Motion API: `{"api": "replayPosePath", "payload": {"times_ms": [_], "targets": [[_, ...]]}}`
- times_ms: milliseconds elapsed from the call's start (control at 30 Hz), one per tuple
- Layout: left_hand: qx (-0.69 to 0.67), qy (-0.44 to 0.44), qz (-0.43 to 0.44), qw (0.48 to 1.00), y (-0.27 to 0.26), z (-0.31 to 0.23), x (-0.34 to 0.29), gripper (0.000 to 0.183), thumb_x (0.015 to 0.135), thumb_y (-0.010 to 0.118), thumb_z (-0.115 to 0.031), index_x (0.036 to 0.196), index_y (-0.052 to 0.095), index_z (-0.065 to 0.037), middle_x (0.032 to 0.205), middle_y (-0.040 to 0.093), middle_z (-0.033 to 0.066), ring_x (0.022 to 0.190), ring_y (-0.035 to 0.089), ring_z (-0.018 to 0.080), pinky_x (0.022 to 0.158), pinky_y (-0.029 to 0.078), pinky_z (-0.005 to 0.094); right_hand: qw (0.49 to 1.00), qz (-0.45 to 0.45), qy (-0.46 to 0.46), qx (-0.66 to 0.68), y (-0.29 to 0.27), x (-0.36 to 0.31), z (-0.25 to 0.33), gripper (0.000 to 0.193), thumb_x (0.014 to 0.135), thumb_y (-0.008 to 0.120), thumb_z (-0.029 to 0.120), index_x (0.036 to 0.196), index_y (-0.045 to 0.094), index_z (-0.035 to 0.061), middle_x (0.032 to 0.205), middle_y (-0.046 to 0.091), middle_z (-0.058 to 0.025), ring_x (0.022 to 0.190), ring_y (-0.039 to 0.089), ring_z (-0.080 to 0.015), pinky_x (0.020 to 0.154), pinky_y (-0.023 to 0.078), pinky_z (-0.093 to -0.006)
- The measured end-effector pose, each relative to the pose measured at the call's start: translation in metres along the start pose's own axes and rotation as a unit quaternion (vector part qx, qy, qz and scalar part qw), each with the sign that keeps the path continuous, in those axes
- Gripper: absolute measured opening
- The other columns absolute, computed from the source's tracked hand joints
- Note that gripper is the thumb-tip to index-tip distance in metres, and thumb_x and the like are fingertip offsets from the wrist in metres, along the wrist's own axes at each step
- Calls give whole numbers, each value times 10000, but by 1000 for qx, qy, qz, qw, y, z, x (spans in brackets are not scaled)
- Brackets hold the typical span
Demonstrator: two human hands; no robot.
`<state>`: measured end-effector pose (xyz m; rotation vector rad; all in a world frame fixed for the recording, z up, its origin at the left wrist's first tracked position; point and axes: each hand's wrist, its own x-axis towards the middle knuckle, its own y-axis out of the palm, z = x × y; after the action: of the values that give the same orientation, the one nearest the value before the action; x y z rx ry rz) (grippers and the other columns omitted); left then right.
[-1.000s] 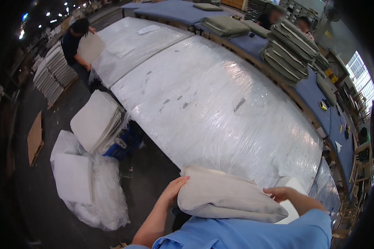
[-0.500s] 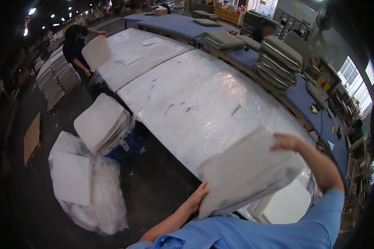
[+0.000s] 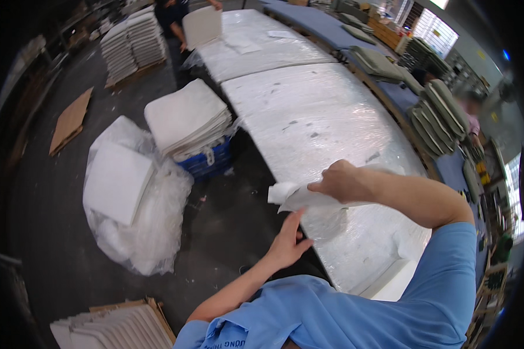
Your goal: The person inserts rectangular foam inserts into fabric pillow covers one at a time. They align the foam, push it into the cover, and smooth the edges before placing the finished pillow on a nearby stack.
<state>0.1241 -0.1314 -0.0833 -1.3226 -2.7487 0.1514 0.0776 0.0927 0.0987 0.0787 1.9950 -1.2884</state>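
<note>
1. The right hand (image 3: 344, 181) is curled nearly into a fist, back of the hand up, with thumb and forefinger closed on a whitish soft sheet (image 3: 305, 200).
2. The left hand (image 3: 285, 244), nearer the body, is loosely spread with fingers apart; its forefinger reaches the sheet's lower edge, though I cannot tell whether it touches.
3. The sheet sticks out leftward from under the right hand, over the edge of a film-wrapped table (image 3: 268, 110); its far part is hidden.
4. Toward the body from the right hand, a white pad (image 3: 395, 282) lies at the table's near end.
5. Left of and beyond the left hand, a stack of off-white pads (image 3: 183, 116) sits on a blue crate (image 3: 208, 164).
6. Left of the left hand, a clear plastic bag (image 3: 157, 241) bears a white square pad (image 3: 117, 180).
7. Far beyond both hands, a co-worker (image 3: 172, 23) in dark clothing holds an off-white panel (image 3: 202, 26).
8. Beyond the right hand, to its right, grey-green cushions (image 3: 439, 119) are piled on a blue-topped table (image 3: 300, 17).
</note>
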Motion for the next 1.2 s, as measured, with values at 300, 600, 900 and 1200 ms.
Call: {"api": "replayPosePath", "payload": {"times_ms": [300,600,900,1200], "targets": [[-51,11,-149,987,-44,71,32,612,812,815,-67,1353,528,-76,1312,593,120,1265,576,309,1074,470,382,924,-106,-56,364,-95,14,-31,469,958,686,294,1401,633,153,999,783,-89,895,749,-294,830,567,-417],[-40,-52,-81,995,-60,88,46,559,826,791,-21,1327,587,-162,1494,462,139,1399,456,314,1161,401,390,840,190,97,498,170,59,-102,595,1055,490,569,1518,550,200,1466,603,-156,1366,553,-334,1173,401,-426],[-173,-90,-113,974,-9,63,78,454,803,839,-67,1197,623,-136,1370,523,115,1328,497,291,1144,391,388,768,59,44,636,157,34,-36,711,1076,412,588,1526,498,44,1515,520,-242,1449,455,-362,1212,341,-410],[-225,-59,-56,971,63,104,71,622,793,728,80,1355,588,-148,1575,407,189,1463,409,339,1198,339,401,734,217,144,628,189,45,-37,516,1045,581,382,1470,576,89,1414,602,-210,1281,593,-301,1096,460,-371]]}}
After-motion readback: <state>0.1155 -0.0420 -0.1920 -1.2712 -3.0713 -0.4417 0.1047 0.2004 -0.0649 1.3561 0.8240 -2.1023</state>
